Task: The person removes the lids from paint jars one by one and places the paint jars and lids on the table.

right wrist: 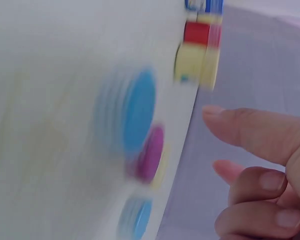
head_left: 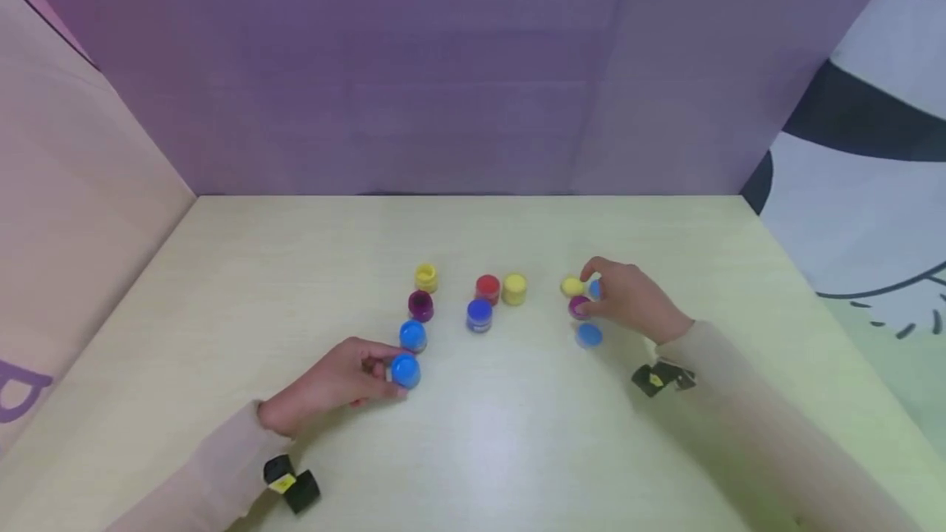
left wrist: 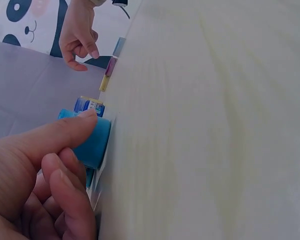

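Observation:
My left hand [head_left: 336,376] pinches a small light-blue paint jar [head_left: 406,371] between thumb and fingers, at the near end of a row. Behind it stand another blue jar [head_left: 413,336], a purple jar [head_left: 421,305] and a yellow jar [head_left: 426,277], which look uncovered. My right hand [head_left: 628,298] hovers with thumb and forefinger spread over several loose lids. These are a yellow lid [head_left: 572,286], a purple lid [head_left: 579,308], a near blue lid [right wrist: 140,110] and a far blue lid [right wrist: 143,219]. The right wrist view shows the fingers apart from them.
Between the hands, a red-topped jar [head_left: 488,289], a yellow-topped jar [head_left: 515,289] and a dark-blue-topped jar [head_left: 479,315] stand close together with lids on. A purple panel [head_left: 473,105] rises behind the pale table [head_left: 473,466]. Walls flank both sides.

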### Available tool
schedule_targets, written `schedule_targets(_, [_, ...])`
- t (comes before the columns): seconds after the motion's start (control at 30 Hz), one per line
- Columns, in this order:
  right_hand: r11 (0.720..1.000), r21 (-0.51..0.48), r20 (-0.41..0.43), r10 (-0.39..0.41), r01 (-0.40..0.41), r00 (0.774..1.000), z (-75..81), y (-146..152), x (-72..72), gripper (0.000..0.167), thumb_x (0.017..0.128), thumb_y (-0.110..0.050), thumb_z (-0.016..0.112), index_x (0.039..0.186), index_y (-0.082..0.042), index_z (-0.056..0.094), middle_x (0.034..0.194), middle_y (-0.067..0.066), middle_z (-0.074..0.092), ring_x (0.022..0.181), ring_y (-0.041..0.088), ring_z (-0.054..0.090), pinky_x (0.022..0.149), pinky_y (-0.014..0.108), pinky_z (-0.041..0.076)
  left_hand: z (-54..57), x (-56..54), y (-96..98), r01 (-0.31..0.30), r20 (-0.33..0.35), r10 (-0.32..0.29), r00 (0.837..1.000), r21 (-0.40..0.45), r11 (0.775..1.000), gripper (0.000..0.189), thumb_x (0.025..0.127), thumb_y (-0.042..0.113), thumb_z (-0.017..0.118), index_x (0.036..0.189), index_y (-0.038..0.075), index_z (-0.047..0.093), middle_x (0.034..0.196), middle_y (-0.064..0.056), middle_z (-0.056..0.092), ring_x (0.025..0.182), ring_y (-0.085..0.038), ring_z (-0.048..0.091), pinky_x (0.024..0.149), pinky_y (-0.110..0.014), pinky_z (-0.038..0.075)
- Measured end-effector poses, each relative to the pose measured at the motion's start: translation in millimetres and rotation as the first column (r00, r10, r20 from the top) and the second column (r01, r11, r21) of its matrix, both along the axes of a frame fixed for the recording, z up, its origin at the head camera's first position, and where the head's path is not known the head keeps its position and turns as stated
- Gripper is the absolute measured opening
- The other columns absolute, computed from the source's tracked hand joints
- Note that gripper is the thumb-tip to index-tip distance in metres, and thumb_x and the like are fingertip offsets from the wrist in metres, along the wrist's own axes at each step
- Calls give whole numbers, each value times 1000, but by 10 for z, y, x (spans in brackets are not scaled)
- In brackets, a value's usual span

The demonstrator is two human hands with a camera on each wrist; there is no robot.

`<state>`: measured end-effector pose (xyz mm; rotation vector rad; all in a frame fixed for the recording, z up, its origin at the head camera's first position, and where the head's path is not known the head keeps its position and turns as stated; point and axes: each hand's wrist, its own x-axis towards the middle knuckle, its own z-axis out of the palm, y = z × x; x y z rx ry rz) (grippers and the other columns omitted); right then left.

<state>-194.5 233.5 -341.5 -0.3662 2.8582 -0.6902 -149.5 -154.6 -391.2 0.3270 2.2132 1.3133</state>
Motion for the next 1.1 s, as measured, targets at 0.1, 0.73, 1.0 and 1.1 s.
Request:
schedule_targets(0.1, [999, -24, -30, 48, -49, 998, -2, -156, 59, 40, 81, -18, 74, 111, -1, 54, 70, 2, 56, 61, 14, 48, 58, 28, 41, 8, 3, -23, -14, 1, 14, 1000, 11, 1000, 47, 78, 18, 77, 122, 7, 63, 64, 1, 48, 48, -12, 40, 45, -20, 33])
schedule_targets(0.73, [975, -102, -110, 186, -197, 976, -177, -891, 106, 42, 81, -28, 75, 113, -7, 58, 65, -2, 51, 55, 11, 40, 50, 22, 33, 126, -12, -45, -70, -39, 68, 997, -56, 996, 42, 78, 20, 77, 119, 16, 66, 61, -1, 48, 46, -14, 38, 47, -22, 34])
schedule_targets(1.0, [989, -44, -53, 142, -144, 988, -244, -1079, 85, 46, 83, -31, 73, 118, -8, 56, 64, -2, 48, 56, 11, 42, 52, 24, 35, 164, 6, -15, -66, -48, 64, 997, -40, 997, 41, 79, 21, 77, 118, 15, 66, 62, -1, 50, 46, -14, 37, 45, -22, 32])
schedule_targets(1.1, [992, -51, -50, 116, -118, 992, -256, -1111, 74, 45, 82, -31, 73, 116, -6, 58, 68, -2, 53, 56, 11, 43, 52, 24, 38, 176, 11, -6, -58, -49, 57, 997, -28, 998, 42, 79, 21, 76, 119, 13, 65, 62, -1, 50, 45, -13, 36, 44, -21, 30])
